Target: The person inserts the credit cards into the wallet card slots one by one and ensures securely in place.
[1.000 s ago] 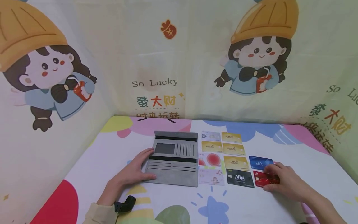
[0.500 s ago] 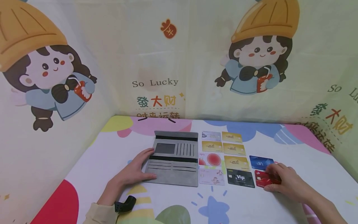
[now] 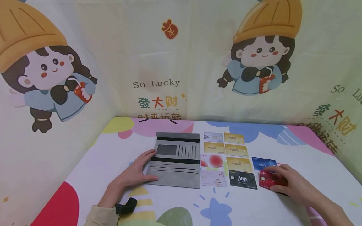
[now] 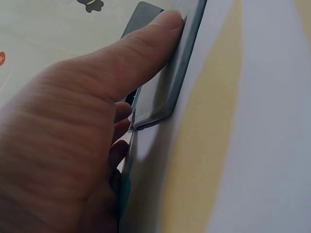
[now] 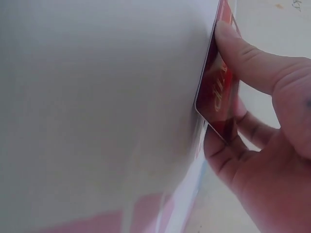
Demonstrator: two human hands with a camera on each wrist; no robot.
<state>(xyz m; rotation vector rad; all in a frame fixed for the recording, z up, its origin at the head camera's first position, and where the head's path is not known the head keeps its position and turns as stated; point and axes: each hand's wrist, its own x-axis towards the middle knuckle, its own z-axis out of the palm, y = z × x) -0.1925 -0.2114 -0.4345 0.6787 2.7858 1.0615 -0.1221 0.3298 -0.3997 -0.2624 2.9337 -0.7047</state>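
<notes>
Right hand [image 3: 295, 185] pinching red card [image 3: 267, 180], left hand [image 3: 135, 171] on wallet [image 3: 176, 180]

Head view: red card sits between right thumb and fingers; blue card [image 3: 262, 163] just beyond the fingertips, black card [image 3: 244, 180] to their left. Left fingers spread at the unfolded grey wallet's left edge, thumb on its near corner.

Left wrist: thumb lies over wallet edge, other fingers partly hidden.

Right wrist: thumb on one card edge, fingers opposite; I can't tell if it touches the desk [image 3: 251, 207].
</notes>
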